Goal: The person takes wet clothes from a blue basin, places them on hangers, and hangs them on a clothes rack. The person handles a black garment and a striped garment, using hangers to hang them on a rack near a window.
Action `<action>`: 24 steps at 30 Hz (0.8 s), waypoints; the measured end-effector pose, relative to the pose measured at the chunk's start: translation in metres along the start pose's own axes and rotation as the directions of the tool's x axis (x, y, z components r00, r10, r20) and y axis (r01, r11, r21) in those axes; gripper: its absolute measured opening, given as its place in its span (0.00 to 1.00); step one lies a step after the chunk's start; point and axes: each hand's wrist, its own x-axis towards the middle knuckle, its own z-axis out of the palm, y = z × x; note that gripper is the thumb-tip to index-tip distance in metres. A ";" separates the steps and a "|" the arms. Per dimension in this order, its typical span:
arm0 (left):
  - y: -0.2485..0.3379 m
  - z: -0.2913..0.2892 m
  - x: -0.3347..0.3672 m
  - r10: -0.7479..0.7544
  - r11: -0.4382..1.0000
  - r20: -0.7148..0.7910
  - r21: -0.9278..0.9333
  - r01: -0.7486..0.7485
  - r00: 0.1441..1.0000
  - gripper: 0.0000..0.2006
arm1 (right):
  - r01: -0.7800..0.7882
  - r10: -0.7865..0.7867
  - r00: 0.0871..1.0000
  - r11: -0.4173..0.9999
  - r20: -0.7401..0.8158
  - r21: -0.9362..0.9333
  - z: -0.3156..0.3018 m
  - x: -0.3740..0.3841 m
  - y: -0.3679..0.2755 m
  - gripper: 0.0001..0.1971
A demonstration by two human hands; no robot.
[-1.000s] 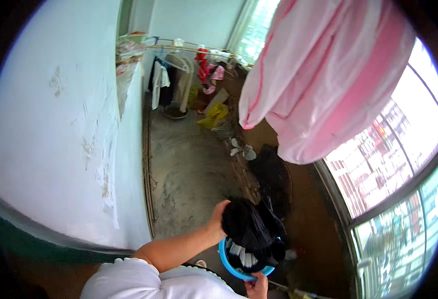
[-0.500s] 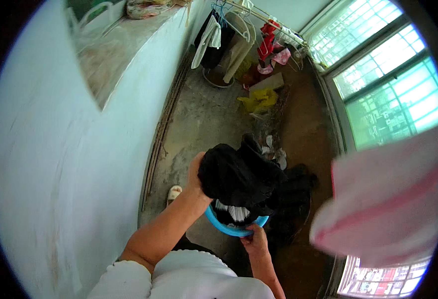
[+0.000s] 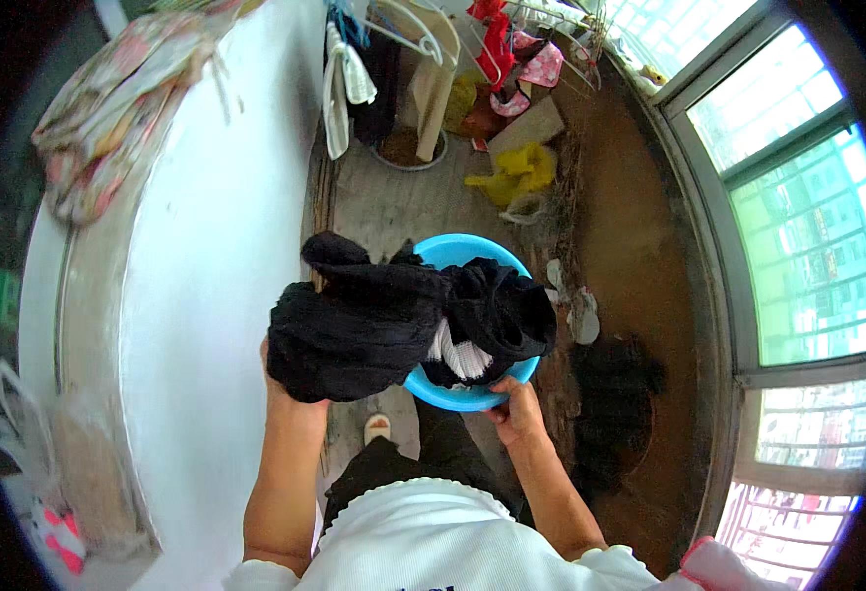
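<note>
My right hand (image 3: 519, 410) is closed on the near rim of a round light-blue basin (image 3: 449, 397), its thumb over the edge. A bulky black garment (image 3: 359, 325) is bunched up on my left hand (image 3: 280, 386), which is mostly hidden under the cloth. This bundle hangs out past the basin's left side and overlaps it. Inside the basin lie more black clothing (image 3: 507, 310) and a white ribbed piece (image 3: 466, 359).
Left is a white wall with a ledge bearing a patterned cloth (image 3: 128, 108). Clothes on hangers (image 3: 423, 44), a yellow plastic bag (image 3: 517, 174) and a board (image 3: 530, 130) are ahead. Windows (image 3: 798, 227) line the right. A dark heap (image 3: 615, 404) lies on the brown strip.
The black bundle has swung left, off the basin, in my left hand, uncovering the far rim. My view has turned, and the hanging pink-and-white cloth has mostly left the picture.
</note>
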 end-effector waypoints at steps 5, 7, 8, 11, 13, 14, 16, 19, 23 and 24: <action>0.002 0.016 0.093 0.131 0.989 0.169 0.041 -0.140 0.977 0.13 | 0.062 -0.062 0.997 0.998 0.037 0.004 0.026 0.057 -0.076 0.11; 0.005 0.029 0.134 0.166 0.981 0.161 0.077 -0.180 0.973 0.14 | 0.050 -0.050 0.998 0.999 0.037 -0.009 0.041 0.077 -0.104 0.11; 0.008 0.038 0.151 0.178 0.978 0.288 0.050 -0.200 0.941 0.14 | 0.080 -0.080 0.995 0.997 0.065 0.007 0.051 0.089 -0.119 0.12; 0.016 0.066 0.179 0.267 0.861 0.199 0.390 -0.326 0.943 0.14 | 0.054 -0.049 0.996 0.995 0.069 -0.080 0.076 0.118 -0.158 0.11; 0.020 0.088 0.179 0.352 0.729 0.162 0.570 -0.379 0.922 0.14 | 0.051 -0.044 0.994 0.996 0.096 -0.069 0.093 0.135 -0.177 0.10; 0.021 0.101 0.183 0.280 0.865 0.118 0.400 -0.304 0.953 0.14 | 0.061 -0.060 0.998 0.997 0.026 -0.054 0.101 0.144 -0.184 0.11; 0.021 0.122 0.191 0.197 0.949 0.032 0.244 -0.198 0.980 0.15 | 0.067 -0.061 0.995 0.996 0.081 -0.067 0.112 0.159 -0.201 0.12; 0.023 0.150 0.233 0.162 0.929 0.082 0.324 -0.180 0.983 0.16 | 0.175 -0.173 0.981 0.984 0.088 -0.015 0.130 0.176 -0.222 0.12; 0.049 0.173 0.290 0.067 0.986 0.144 0.144 -0.088 0.987 0.18 | 0.178 -0.179 0.984 0.984 0.016 0.028 0.163 0.186 -0.254 0.10; 0.058 0.177 0.298 0.017 1.000 0.192 0.000 -0.017 0.981 0.19 | 0.178 -0.178 0.984 0.984 0.015 0.029 0.174 0.186 -0.262 0.10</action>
